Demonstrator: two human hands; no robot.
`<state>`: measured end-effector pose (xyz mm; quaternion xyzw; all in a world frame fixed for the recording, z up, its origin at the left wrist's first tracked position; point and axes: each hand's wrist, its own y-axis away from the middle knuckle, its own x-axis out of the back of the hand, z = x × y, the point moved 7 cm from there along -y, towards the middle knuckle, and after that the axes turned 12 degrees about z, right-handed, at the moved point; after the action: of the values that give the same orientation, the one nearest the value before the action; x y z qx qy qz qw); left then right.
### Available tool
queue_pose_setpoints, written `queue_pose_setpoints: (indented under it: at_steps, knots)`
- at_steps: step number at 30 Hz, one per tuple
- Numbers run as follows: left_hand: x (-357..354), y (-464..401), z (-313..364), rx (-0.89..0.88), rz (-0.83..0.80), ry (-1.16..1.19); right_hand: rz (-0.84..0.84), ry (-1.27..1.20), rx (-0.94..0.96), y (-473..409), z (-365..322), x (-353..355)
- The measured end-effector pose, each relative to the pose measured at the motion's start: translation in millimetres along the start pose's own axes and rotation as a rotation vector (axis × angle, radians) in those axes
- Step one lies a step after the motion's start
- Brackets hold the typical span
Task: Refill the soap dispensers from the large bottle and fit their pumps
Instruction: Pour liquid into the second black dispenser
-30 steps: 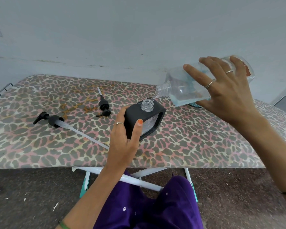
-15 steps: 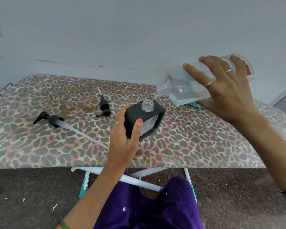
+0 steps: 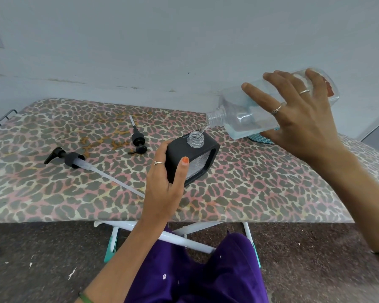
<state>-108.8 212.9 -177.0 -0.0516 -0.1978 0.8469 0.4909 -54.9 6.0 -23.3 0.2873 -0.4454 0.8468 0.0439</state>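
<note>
A black square soap dispenser with a clear threaded neck stands on the leopard-print board. My left hand grips its left side. My right hand holds the large clear bottle tilted, mouth down-left over the dispenser's neck. A thin stream of pale blue liquid runs from the bottle into the neck. Two black pumps lie loose on the board: a large pump with a long white tube at the left, and a small pump behind it.
A teal woven thing lies on the board under the bottle, mostly hidden. The wall stands right behind the board. White folding legs and a dark speckled floor show below the front edge, with purple clothing at the bottom.
My right hand has raised the bottle's base slightly, so the tilt is a little steeper. The dispenser, my left hand and both pumps have not moved.
</note>
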Motion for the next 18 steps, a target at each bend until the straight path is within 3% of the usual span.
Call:
queue_pose_setpoints:
  at_steps: [18]
  knots:
    - [1.1, 1.5, 6.0, -0.006, 0.013, -0.025, 0.025, 0.033, 0.019, 0.1, -0.2, 1.3]
